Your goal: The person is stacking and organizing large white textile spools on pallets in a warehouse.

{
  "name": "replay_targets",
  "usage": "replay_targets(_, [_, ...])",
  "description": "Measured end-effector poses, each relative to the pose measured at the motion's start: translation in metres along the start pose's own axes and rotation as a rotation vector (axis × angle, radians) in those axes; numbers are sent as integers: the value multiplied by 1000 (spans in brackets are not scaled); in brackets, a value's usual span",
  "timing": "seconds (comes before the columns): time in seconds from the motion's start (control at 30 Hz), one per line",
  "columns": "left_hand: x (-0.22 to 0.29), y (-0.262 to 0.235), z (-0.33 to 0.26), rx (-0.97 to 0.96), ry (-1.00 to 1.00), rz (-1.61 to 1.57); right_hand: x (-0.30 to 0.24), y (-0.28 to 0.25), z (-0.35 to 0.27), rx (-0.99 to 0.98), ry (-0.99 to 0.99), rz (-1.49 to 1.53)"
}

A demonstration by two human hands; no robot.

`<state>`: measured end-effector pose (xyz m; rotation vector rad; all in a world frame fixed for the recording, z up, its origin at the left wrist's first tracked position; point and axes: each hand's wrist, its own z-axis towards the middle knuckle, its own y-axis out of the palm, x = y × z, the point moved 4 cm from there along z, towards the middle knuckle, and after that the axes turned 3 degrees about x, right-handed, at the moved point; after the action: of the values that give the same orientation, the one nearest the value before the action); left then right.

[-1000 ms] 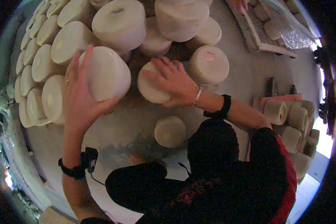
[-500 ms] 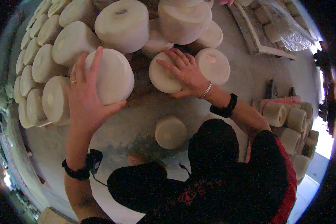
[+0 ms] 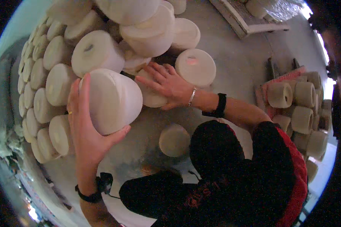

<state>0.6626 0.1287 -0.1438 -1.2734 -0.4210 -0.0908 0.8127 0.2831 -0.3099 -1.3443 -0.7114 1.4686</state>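
My left hand (image 3: pixel 89 126) grips a large cream yarn cone (image 3: pixel 119 100). Its fingers run along the left side and the thumb presses the lower edge. Just right of that cone, my right hand (image 3: pixel 172 87) lies over a smaller cream cone (image 3: pixel 151 96), fingers stretched across its top and mostly covering it. The two cones are very close; whether they touch I cannot tell. Another cone (image 3: pixel 196 69) with a small pink mark stands beyond my right hand. A single cone (image 3: pixel 174 140) sits on the floor near my knees.
A stacked bank of cream cones (image 3: pixel 60 85) rises at the left and far side. At right, several beige cones (image 3: pixel 303 119) are piled by a reddish hand-truck-like frame (image 3: pixel 271 81). A wooden pallet (image 3: pixel 238 20) with clear plastic wrap (image 3: pixel 284 9) lies at the far right.
The view has shifted. The cone in my left hand has come nearer and tilted. My right hand's cone has moved left, away from the pink-marked cone, narrowing the gap between my hands.
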Motion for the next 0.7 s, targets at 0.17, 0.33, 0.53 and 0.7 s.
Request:
replay_targets(0.17, [10, 4, 11, -37, 31, -59, -2, -24, -21, 147, 5, 13])
replay_targets(0.33, [35, 16, 29, -103, 92, -37, 24, -80, -88, 432, 193, 152])
replay_targets(0.53, [56, 49, 72, -115, 180, -30, 82, -56, -124, 655, 606, 248])
replay_targets(0.7, [57, 89, 76, -195, 155, 127, 103, -9, -138, 606, 760, 491])
